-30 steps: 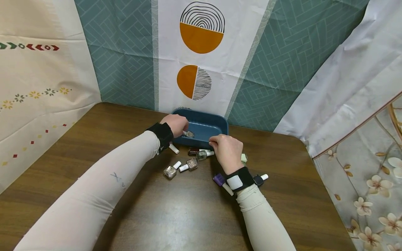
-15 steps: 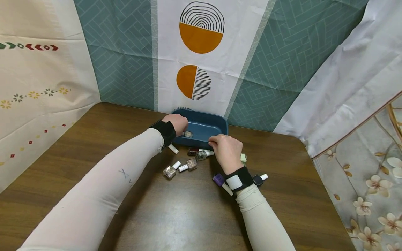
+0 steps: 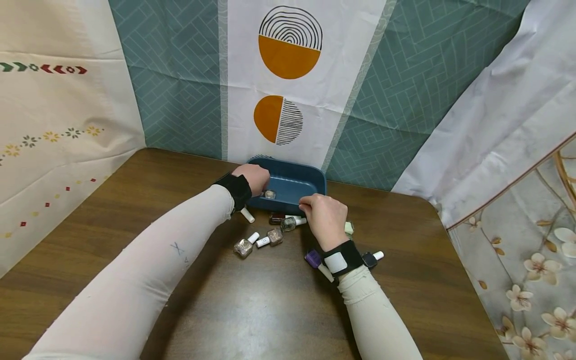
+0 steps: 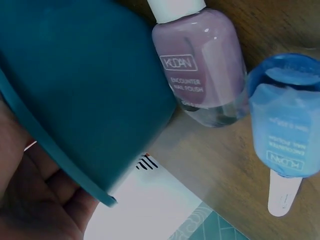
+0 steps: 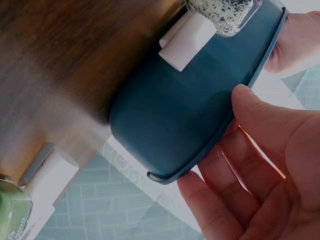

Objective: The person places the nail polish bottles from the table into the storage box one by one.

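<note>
A blue tray (image 3: 292,204) stands at the table's back, against the hanging cloth. My right hand (image 3: 327,215) pinches its front rim near the right corner, thumb outside and fingers behind the rim. My left hand (image 3: 253,179) reaches over the tray's left end, fingers bent down inside. Beside those fingers, in the tray, lies a glittery nail polish bottle (image 3: 269,194); whether they grip it is hidden. Before the tray lie two more glitter bottles, a silver-glitter bottle (image 3: 243,247) and another (image 3: 275,236), plus a black-flecked bottle (image 3: 288,223) and a dark red bottle (image 3: 276,217).
A purple bottle (image 3: 313,258), a black bottle (image 3: 370,260) and a pale green bottle (image 3: 349,227) lie around my right wrist. The left wrist view shows a mauve bottle (image 4: 200,65) and a light blue bottle (image 4: 287,125) beside the tray. Cloths hang behind the wooden table (image 3: 243,310).
The glittery bottle in the tray has turned and settled slightly at my left fingers. My left forearm shifted a little to the right at first; my right hand stays on the rim.
</note>
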Available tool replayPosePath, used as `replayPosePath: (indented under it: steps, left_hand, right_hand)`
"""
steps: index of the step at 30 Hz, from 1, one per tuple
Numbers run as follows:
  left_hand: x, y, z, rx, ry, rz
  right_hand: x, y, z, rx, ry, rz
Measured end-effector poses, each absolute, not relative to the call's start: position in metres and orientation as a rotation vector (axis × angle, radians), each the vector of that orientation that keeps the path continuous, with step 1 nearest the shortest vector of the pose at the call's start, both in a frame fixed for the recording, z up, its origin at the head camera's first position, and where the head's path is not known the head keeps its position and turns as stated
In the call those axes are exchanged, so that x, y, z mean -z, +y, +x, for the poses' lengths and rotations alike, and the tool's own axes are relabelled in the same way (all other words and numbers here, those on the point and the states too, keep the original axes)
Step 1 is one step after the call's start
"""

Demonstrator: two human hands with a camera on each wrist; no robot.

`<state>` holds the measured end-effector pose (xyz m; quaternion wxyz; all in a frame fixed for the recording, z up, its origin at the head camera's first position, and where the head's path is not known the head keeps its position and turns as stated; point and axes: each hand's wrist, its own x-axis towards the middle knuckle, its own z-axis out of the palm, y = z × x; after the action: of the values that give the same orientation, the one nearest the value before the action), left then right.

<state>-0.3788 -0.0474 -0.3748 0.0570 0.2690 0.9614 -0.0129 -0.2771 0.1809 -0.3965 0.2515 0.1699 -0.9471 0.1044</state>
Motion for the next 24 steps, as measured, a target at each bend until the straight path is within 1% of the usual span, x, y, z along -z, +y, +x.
replayPosePath:
  steps: [10, 24]
  left_hand:
    - [0.363, -0.062, -0.363, -0.011, 3.120, 0.866]
    - [0.345, -0.096, -0.333, -0.174, 3.268, 0.798]
  right_hand:
    - [0.393, 0.181, -0.277, -0.303, -2.598, 0.449]
    - [0.391, 0.182, -0.276, -0.326, -2.632, 0.439]
